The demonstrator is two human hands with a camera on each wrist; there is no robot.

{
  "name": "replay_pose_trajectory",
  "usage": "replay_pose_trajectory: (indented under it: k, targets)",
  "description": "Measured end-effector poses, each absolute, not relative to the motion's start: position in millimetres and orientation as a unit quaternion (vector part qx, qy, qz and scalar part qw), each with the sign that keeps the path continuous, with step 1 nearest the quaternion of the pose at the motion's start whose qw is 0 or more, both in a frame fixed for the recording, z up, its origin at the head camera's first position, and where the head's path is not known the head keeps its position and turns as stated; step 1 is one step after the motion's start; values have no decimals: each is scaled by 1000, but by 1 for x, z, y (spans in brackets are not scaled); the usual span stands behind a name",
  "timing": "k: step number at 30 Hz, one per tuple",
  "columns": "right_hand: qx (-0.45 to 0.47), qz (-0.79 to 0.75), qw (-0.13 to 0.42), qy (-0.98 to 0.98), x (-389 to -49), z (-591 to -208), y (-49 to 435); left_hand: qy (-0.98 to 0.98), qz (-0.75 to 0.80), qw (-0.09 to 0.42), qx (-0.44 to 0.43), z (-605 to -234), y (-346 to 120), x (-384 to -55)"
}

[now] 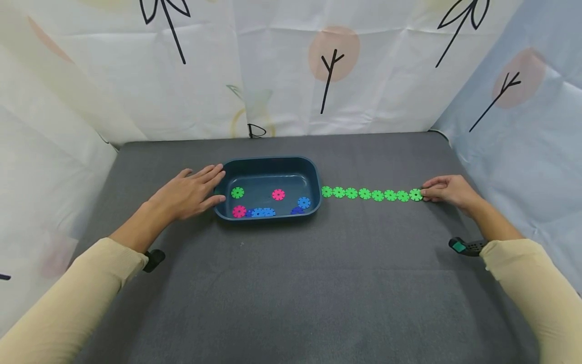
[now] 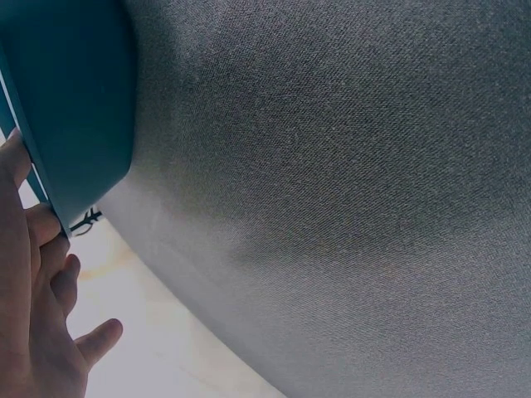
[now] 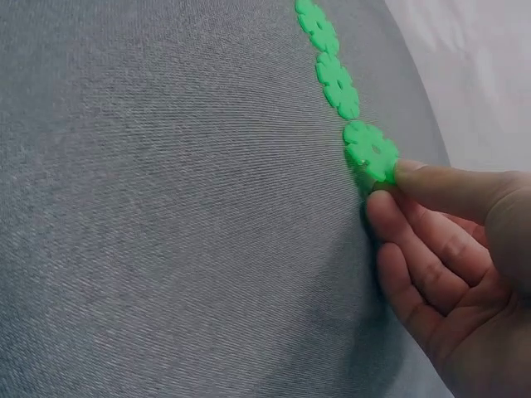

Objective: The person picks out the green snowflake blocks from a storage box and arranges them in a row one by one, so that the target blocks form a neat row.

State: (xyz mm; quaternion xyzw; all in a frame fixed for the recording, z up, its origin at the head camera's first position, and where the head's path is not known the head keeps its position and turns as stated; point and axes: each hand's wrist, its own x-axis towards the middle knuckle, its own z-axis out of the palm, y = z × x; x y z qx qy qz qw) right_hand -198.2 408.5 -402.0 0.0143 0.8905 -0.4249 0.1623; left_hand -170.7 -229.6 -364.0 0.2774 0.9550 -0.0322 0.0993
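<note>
With thumb and fingertips, my right hand (image 1: 450,192) pinches a green interlocking disc (image 1: 416,194), notched like a flower, at the right end of a row. In the right wrist view this disc (image 3: 371,151) is slightly tilted, its near edge off the cloth. Several more green discs (image 1: 365,193) lie edge to edge from there to the tray. My left hand (image 1: 188,194) touches the left rim of the dark blue tray (image 1: 273,158), fingers extended. Inside the tray are a green disc (image 1: 237,192), pink discs (image 1: 278,194) and several blue discs (image 1: 303,202).
A grey cloth (image 1: 291,293) covers the table. Printed white curtains (image 1: 282,76) hang behind it and at both sides. A dark wrist device (image 1: 468,246) sits at the right sleeve, and another (image 1: 154,260) at the left.
</note>
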Motion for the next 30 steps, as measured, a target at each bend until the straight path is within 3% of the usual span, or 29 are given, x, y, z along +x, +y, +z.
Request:
replay_pose_trajectory:
  k: [14,30]
  targets:
    - [-40,-321,198,925,-222,-373,388,954,-27,96,282,-364,-230,-171]
    - [-147,-375,205,892,-246,-312,260,954,-25,99,280,-363,-230,-170]
